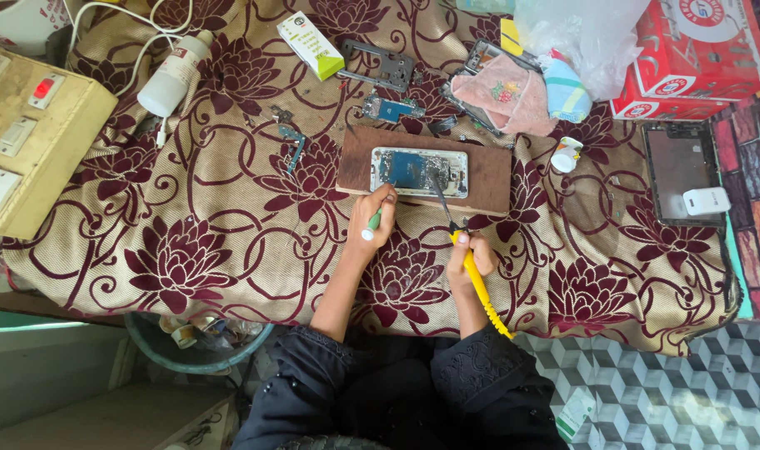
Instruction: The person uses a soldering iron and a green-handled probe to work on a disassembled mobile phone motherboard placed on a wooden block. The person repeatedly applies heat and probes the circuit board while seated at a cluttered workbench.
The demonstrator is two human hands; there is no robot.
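Note:
An opened phone body with a blue inside lies on a brown wooden board on the flowered cloth. My left hand grips a small green-and-white tool at the board's near edge. My right hand holds a yellow-handled soldering iron. Its metal tip reaches onto the phone's right part. Both forearms wear dark sleeves.
A beige switchboard sits at the left. A white bottle, a green-white box, phone frames, a pink cloth, a red box, a dark screen panel and a small white cup surround the board. A bin stands below.

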